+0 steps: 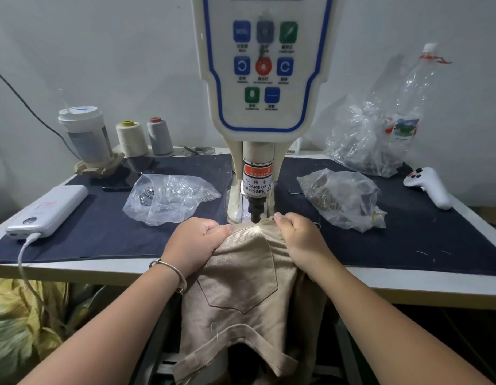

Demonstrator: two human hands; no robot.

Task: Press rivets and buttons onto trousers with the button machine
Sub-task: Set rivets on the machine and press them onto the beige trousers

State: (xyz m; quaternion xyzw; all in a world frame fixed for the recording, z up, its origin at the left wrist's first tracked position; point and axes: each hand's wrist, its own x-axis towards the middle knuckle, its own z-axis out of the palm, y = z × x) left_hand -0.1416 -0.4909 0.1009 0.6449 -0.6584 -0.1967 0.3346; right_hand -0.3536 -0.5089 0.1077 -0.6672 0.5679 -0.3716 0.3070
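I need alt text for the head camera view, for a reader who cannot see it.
Two hands, the left hand and the right hand, pinch the top edge of beige trousers under the punch of a white button machine. Plastic bags of metal parts lie on the dark cloth either side.

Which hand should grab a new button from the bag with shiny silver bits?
Probably the left hand. The clear bag of silver parts lies just beyond it, left of the machine; the right hand would have to cross the punch.
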